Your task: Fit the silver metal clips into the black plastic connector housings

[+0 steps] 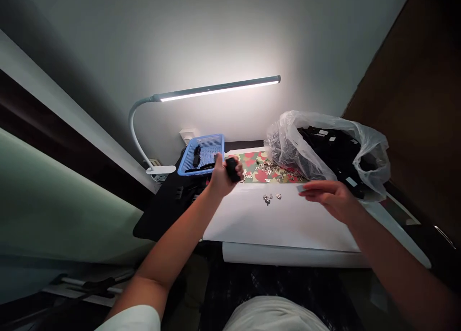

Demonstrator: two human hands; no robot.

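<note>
My left hand (pixel 224 176) is closed round a small black part (pixel 233 169), held up just in front of a blue plastic basket (pixel 202 154) that has black parts in it. My right hand (pixel 329 196) hovers over the white sheet (pixel 288 223) near the clear plastic bag (pixel 326 148) of black parts. Its fingers are partly stretched, and a small grey piece (pixel 301 188) shows at the fingertips. A few small metal clips (pixel 271 198) lie on the sheet between my hands.
A lit white desk lamp (pixel 219 87) on a bent neck reaches over the table from a clamp at the left. A patterned mat (pixel 264 169) with more loose metal clips lies behind the sheet. A dark cloth (pixel 169 211) hangs at the table's left.
</note>
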